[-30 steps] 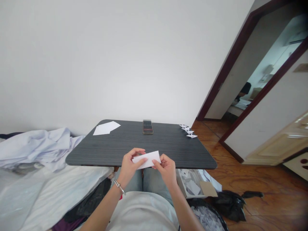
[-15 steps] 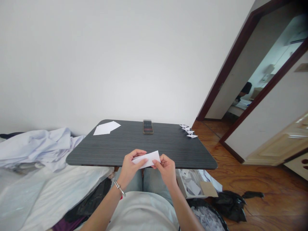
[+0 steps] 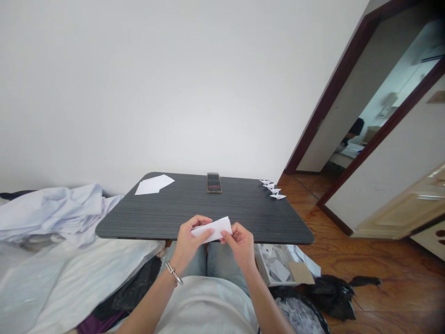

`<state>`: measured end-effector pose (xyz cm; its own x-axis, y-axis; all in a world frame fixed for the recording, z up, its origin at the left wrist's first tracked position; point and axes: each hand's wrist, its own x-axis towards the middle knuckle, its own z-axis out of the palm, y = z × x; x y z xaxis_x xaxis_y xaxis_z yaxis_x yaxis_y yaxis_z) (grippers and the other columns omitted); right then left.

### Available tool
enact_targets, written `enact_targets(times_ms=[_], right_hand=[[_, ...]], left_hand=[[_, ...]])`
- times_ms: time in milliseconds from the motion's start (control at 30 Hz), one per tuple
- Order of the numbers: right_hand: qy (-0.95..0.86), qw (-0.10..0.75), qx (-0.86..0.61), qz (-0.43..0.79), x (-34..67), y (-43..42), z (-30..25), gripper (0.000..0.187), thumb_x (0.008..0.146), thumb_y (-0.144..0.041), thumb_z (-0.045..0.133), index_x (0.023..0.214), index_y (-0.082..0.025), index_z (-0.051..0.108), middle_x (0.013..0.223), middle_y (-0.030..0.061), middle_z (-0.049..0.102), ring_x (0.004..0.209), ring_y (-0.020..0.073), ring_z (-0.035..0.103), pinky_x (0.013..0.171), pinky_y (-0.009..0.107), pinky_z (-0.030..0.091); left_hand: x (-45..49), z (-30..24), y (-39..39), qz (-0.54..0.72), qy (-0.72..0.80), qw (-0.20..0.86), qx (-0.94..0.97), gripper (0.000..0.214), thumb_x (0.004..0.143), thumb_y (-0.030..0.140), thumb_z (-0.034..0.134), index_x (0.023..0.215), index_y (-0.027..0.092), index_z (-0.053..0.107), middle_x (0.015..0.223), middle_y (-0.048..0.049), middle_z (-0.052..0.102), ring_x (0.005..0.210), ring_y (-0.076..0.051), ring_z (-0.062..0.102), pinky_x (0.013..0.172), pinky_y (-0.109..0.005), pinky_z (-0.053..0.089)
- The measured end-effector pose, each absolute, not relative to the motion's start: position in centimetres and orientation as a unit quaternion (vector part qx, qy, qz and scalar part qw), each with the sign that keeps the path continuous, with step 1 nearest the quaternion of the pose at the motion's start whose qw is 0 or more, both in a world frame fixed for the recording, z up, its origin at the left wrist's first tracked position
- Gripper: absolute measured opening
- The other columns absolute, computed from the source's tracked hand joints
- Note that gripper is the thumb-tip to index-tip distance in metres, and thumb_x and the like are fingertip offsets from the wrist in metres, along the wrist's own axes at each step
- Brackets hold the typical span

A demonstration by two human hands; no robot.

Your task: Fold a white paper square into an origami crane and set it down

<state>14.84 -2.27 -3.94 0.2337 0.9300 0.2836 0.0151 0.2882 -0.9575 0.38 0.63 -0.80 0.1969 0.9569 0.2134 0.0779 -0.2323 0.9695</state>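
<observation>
A folded piece of white paper (image 3: 218,228) is held between both hands, just above the front edge of the dark table (image 3: 194,208). My left hand (image 3: 192,236) grips its left end, thumb on top and fingers behind. At the right end, my right hand (image 3: 238,241) pinches the paper between thumb and fingers. On the table's far right stand several folded white paper cranes (image 3: 277,196) in a row. Flat white sheets (image 3: 153,185) lie at the back left.
A phone (image 3: 213,183) is at the table's back middle, near the wall. Right of my legs sits a box of white paper pieces (image 3: 278,269), beside a black bag of paper scraps (image 3: 299,315). White cloth (image 3: 52,211) is heaped on the left.
Almost nothing differs. The paper and the fingers at its right end have shifted very slightly; both hands keep their hold.
</observation>
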Motion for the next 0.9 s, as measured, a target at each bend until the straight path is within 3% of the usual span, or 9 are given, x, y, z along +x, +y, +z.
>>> enact_targets(times_ms=[767,900], right_hand=[[-0.485,0.638,-0.457,0.387,14.67,-2.4,-3.85,0.025,0.07,-0.028,0.064,0.056,-0.018,0.046,0.049,-0.0022,0.058,0.046,0.0103,0.054,0.048,0.021,0.042],[-0.454,0.66,-0.432,0.415,14.4,-2.45,-3.61,0.023,0.068,-0.027,0.066,0.066,-0.019,0.044,0.052,-0.0042,0.06,0.045,0.0103,0.056,0.046,0.02,0.045]], left_hand=[[0.69,-1.09,0.63,0.5,0.418,0.481,0.587,0.02,0.066,0.031,0.065,0.073,0.013,0.06,0.066,-0.0004,0.059,0.059,-0.011,0.05,0.053,-0.019,0.037],[0.61,-1.27,0.74,0.498,0.426,0.479,0.584,0.019,0.065,0.03,0.065,0.072,0.013,0.061,0.066,-0.0007,0.06,0.059,-0.011,0.051,0.054,-0.019,0.038]])
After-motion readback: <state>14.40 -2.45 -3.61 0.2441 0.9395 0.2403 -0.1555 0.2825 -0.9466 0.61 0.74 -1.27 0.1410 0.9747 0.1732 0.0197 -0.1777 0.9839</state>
